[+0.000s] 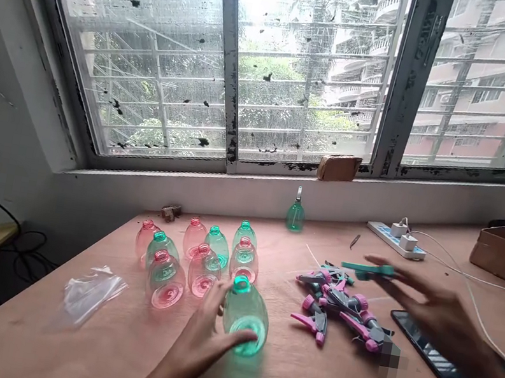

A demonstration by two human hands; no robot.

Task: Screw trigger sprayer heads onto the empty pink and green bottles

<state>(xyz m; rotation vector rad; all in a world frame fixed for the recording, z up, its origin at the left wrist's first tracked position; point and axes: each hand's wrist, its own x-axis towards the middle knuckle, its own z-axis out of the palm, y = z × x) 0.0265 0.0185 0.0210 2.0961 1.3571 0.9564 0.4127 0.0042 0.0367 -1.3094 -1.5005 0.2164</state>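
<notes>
A green bottle sits in the grasp of the person's left hand, the thumb across its front. The right hand pinches a green spray head at its fingertips. Left of those fingertips lie pink-and-grey spray heads; beyond the left fingers stand red and green bottles.

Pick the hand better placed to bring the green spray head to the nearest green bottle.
Right, I'd judge: the right hand holds the green spray head, while the left hand has its thumb across the front of the nearest green bottle.
</notes>
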